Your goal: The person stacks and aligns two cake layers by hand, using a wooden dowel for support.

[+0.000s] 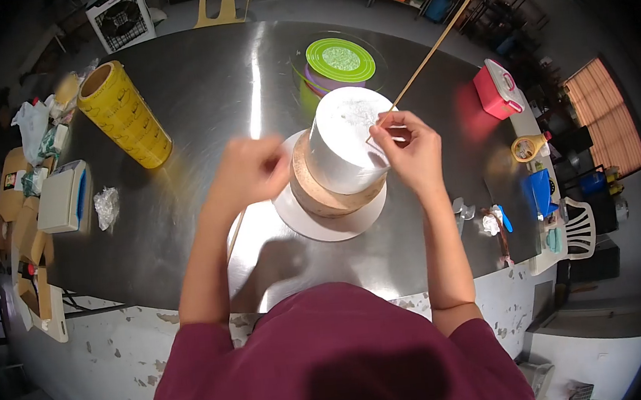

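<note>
A white cylinder (pixel 346 148) wrapped in clear film stands on a cork-coloured round layer (pixel 324 200), over a white round board (pixel 338 230). My right hand (pixel 409 145) pinches a long thin wooden stick (pixel 436 43) at the cylinder's right upper edge; the stick slants up to the right. My left hand (pixel 252 172), blurred, is closed in the air left of the cylinder. Beneath it another thin stick (pixel 236 234) shows on the metal table; whether the hand holds it is unclear.
Behind the cylinder lie a green round mat (pixel 340 59) and bowls. A yellow film roll (pixel 124 116) stands left, near a scale (pixel 63 198) and crumpled plastic (pixel 107 208). At the right are a pink box (pixel 499 89), a tape roll (pixel 526 149) and a blue container (pixel 539 193).
</note>
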Tool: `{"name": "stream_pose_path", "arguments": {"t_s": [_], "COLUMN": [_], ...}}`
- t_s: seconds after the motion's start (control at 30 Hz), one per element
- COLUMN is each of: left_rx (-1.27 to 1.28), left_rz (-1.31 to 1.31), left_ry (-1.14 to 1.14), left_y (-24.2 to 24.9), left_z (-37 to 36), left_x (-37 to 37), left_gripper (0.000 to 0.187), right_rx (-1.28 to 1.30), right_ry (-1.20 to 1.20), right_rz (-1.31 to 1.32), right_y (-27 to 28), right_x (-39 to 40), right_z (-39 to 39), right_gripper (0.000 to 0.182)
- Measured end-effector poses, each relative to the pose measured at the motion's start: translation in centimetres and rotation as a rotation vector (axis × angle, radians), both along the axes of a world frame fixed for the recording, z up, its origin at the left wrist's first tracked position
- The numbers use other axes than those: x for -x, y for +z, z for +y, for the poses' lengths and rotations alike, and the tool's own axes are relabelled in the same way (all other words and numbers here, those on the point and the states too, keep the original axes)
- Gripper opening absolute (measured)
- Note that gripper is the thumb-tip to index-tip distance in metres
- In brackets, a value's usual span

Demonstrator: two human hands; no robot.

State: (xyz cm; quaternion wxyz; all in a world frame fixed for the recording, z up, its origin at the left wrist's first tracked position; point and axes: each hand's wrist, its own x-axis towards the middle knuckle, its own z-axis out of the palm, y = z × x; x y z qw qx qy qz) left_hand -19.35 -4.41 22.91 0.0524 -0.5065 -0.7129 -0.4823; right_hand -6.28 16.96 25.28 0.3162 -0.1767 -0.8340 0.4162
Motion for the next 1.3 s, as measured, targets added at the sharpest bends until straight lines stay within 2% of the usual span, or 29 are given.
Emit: {"name": "stream_pose_path", "arguments": {"t_s": [0.03,0.1,0.13,0.17,0.2,0.23,0.27,0.37,0.43,0.47,0.57,0.6,0.7,0.73,0.83,0.93,1.03,1.13,1.2,1.3], "left_rx": [0.063,0.321,0.477,0.6,0.865,0.934,1.024,0.975,0.961,0.953,0.983,0.975,0.961,1.05,0.927,0.768,0.756,0.604,0.459,0.223], "left_rz": [-0.076,-0.209,-0.47,-0.518,-0.658,-0.873,-1.082,-0.865,-0.659,-0.883,-0.922,-0.794,-0.711,-0.637,-0.49,-0.561,-0.602,-0.444,-0.457,-0.231], "left_ry": [-0.037,0.06,0.138,0.203,0.25,0.232,0.33,0.39,0.467,0.498,0.716,0.704,0.794,0.823,0.824,0.784,0.764,0.68,0.616,0.5], "left_y": [-1.6,-6.4,-8.3,-11.7,-11.5,-12.2,-15.6,-20.8,-21.1,-21.6,-21.4,-20.4,-18.3,-16.7,-17.3,-15.7,-12.6,-11.8,-10.9,-8.8], "left_z": [-2.7,-8.1,-10.9,-14.2,-16.6,-19.0,-22.5,-30.4,-31.7,-32.2,-31.0,-30.3,-28.5,-27.3,-27.2,-25.2,-21.8,-19.0,-16.2,-9.5], "left_x": [-1.0,-3.5,-5.4,-7.0,-8.9,-10.8,-12.8,-18.2,-19.7,-19.5,-18.3,-17.9,-16.2,-15.9,-15.0,-14.6,-14.1,-12.5,-11.2,-9.7], "left_gripper": [0.008,0.015,0.02,0.024,0.027,0.025,0.018,0.014,0.015,0.016,0.017,0.026,0.041,0.047,0.036,0.021,0.013,0.008,0.012,0.03], "right_rx": [0.011,0.065,0.035,0.005,-0.028,-0.06,-0.075,-0.116,-0.095,-0.103,-0.106,-0.098,-0.094,-0.097,-0.054,-0.169,-0.235,-0.252,-0.257,-0.248], "right_ry": [0.031,0.087,0.118,0.149,0.169,0.192,0.194,0.231,0.238,0.233,0.278,0.298,0.314,0.312,0.3,0.231,0.212,0.181,0.152,0.101], "right_rz": [0.052,0.073,0.113,0.153,0.152,0.15,0.142,0.047,0.0,-0.024,0.016,0.036,0.081,0.093,0.134,0.146,0.149,0.137,0.12,0.089], "right_y": [0.4,2.5,3.2,3.9,5.0,6.1,6.7,8.1,8.8,8.9,8.6,8.6,8.1,7.8,6.8,6.6,6.7,6.5,6.5,6.6], "right_x": [0.0,-0.1,0.0,0.3,0.5,0.6,0.8,1.4,1.6,1.6,1.7,1.7,1.9,1.9,2.1,2.0,2.1,2.1,2.1,1.9], "right_z": [0.3,0.7,1.2,1.5,1.5,1.5,1.6,2.3,2.1,2.2,2.7,2.8,3.4,3.6,4.1,3.7,2.8,2.3,2.0,1.5], "right_gripper": [0.021,0.031,0.032,0.034,0.035,0.036,0.037,0.023,0.015,0.014,0.017,0.018,0.021,0.021,0.021,0.022,0.022,0.023,0.025,0.028]}}
